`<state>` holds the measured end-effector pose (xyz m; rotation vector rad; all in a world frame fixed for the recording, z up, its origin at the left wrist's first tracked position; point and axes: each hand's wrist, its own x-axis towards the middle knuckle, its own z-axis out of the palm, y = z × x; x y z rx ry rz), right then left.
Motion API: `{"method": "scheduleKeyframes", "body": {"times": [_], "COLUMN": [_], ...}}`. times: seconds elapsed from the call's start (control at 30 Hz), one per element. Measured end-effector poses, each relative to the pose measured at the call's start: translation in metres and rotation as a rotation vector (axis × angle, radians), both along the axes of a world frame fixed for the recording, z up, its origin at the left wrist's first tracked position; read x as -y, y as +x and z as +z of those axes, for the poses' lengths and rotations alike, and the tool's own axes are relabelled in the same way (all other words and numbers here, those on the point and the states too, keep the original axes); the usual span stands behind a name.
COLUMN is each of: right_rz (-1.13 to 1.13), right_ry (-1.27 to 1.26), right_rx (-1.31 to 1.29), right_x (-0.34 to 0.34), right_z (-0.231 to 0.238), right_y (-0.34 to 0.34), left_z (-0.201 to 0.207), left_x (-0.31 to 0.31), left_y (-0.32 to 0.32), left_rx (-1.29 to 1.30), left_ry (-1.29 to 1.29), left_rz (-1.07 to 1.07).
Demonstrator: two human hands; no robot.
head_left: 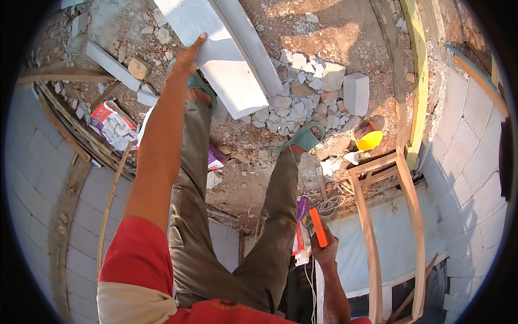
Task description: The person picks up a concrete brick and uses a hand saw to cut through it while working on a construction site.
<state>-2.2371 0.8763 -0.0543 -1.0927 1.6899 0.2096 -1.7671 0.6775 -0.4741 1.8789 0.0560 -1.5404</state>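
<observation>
My left hand grips the left edge of a long light-grey lightweight concrete block, its thumb lying on the pale face. A second long grey slab lies along the right side of that block. At the lower right, close to my right leg, my right hand is closed around a flat bright-orange bar-shaped tool. The rest of that tool is hidden by the hand. My feet in green sandals stand apart, one beside the block and one at the rubble.
Broken grey rubble and an upright block piece lie right of the slab. A yellow container, a wooden frame and a coiled cable are at right. A torn bag lies left. Grey block walls flank both sides.
</observation>
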Motion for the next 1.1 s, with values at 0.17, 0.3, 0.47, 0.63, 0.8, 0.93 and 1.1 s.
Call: {"method": "scheduleKeyframes", "body": {"times": [0.17,0.3,0.47,0.63,0.8,0.93,1.1], "right_rz": [0.065,0.097,-0.088,-0.023,0.049,-0.026,0.049], "right_ry": [-0.095,-0.283,-0.460,-0.428,-0.433,-0.329,-0.205], "right_rx": [0.048,0.217,0.350,0.352,0.305,0.312,0.182], "right_x": [0.072,0.156,0.240,0.280,0.271,0.231,0.108], "right_z": [-0.028,-0.125,-0.198,-0.211,-0.219,-0.203,-0.136], "right_y": [0.048,0.129,0.245,0.287,0.268,0.225,0.119], "left_z": [0.006,0.015,0.023,0.015,0.009,0.014,-0.013], "left_x": [0.004,0.002,0.011,0.003,0.002,0.006,-0.009], "left_y": [-0.009,-0.009,-0.017,-0.004,-0.008,-0.021,-0.002], "left_rx": [0.062,0.019,0.005,0.001,-0.021,-0.056,0.017], "left_ry": [-0.013,-0.094,-0.058,-0.059,-0.020,-0.009,-0.057], "left_rz": [0.034,0.062,0.053,0.043,0.060,0.054,-0.019]}}
